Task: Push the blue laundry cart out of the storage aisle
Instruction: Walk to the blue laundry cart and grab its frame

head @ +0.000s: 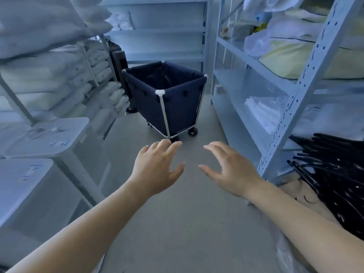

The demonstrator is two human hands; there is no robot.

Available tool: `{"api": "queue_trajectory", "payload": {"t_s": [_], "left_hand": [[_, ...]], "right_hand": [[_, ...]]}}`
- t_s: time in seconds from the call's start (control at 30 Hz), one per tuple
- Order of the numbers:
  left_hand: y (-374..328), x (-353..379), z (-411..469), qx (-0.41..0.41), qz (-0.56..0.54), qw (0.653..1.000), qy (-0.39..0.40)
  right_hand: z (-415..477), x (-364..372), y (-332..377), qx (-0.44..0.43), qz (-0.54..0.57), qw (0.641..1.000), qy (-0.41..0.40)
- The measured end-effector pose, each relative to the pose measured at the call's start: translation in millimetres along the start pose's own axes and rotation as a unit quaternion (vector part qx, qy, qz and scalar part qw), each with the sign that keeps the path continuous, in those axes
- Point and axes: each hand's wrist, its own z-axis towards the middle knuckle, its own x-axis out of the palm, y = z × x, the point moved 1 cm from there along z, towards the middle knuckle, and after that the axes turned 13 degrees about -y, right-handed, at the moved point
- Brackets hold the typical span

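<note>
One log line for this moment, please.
left hand: open, empty | right hand: open, empty | blue laundry cart: ahead, untouched

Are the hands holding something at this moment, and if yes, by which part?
Nothing is held. The left hand and right hand are open, reaching over bare floor toward the dark blue fabric laundry cart with a metal frame, not touching it.

- Two bare forearms, no sleeves anywhere along their visible length.
- Left hand (157, 168): no ring, no glove, no watch or band at the wrist.
- Right hand (230, 170): likewise unadorned, wrist bare.
- Short, plain fingernails, unpainted as far as can be made out.
- Smooth forearms, free of marks or tattoos.
- Nothing else of the body in view.
</note>
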Motion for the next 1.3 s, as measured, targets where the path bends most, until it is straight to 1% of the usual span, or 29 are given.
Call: {"api": "queue_trajectory", "payload": {"t_s": [0.17,0.33,0.43,0.63,0.73,0.87,1.0,1.1,1.2,1.3], "left_hand": [[27,39,77,-0.017,-0.004,1.0,-0.005],[80,80,135,-0.053,0.013,0.998,0.004],[111,109,184,-0.057,0.015,0.998,-0.005],[152,171,317,-0.02,-0.003,1.0,-0.014],[165,203,388,0.018,-0.009,1.0,-0.009],[167,249,472,0.061,-0.028,0.998,-0.003],[152,295,543,0.109,-0.051,0.993,0.022],[137,328,598,0.135,-0.064,0.988,0.027],[129,359,652,0.134,-0.075,0.988,0.021],[132,387,698,0.102,-0.079,0.992,0.017]], "right_hand": [[85,30,-45,-0.018,-0.005,1.0,0.009],[168,74,-72,-0.044,0.017,0.998,0.031],[223,101,-91,-0.054,0.013,0.998,0.024],[337,141,-142,-0.037,-0.024,0.999,0.012],[394,151,-173,-0.015,-0.042,0.999,-0.001],[450,164,-218,0.033,-0.051,0.998,-0.019],[486,174,-273,0.087,-0.064,0.994,-0.026],[516,181,-322,0.114,-0.074,0.99,-0.035],[555,191,-369,0.11,-0.074,0.991,-0.031],[601,203,-410,0.095,-0.062,0.993,-0.021]]}}
